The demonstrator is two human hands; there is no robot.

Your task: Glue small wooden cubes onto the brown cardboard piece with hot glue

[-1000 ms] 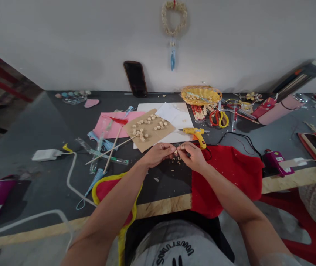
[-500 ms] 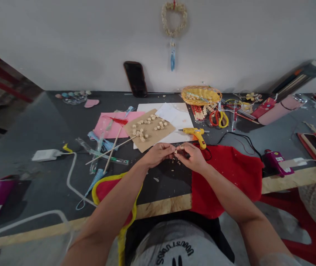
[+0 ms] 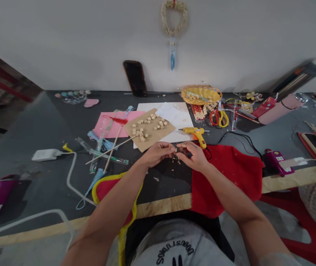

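My left hand [image 3: 158,153] and my right hand [image 3: 193,157] meet over the dark table, fingertips pinched together on a tiny pale piece [image 3: 177,149] between them. A few more small pale bits [image 3: 174,160] lie on the table just below the hands. A brown card [image 3: 149,129] covered with several small pale cubes lies just beyond my left hand. A yellow glue gun [image 3: 196,133] rests right behind my right hand. Red cloth [image 3: 230,170] lies under my right wrist.
Pink paper [image 3: 113,123], white sheets [image 3: 174,114], wooden sticks [image 3: 113,149] and blue tassels lie left of centre. A yellow basket [image 3: 201,95], scissors [image 3: 218,118] and clutter stand at the back right. A phone [image 3: 135,78] leans on the wall. Cables and a charger [image 3: 45,154] lie left.
The hands stayed in place; the fingertips drew slightly closer together and the pale piece between them is less visible now.
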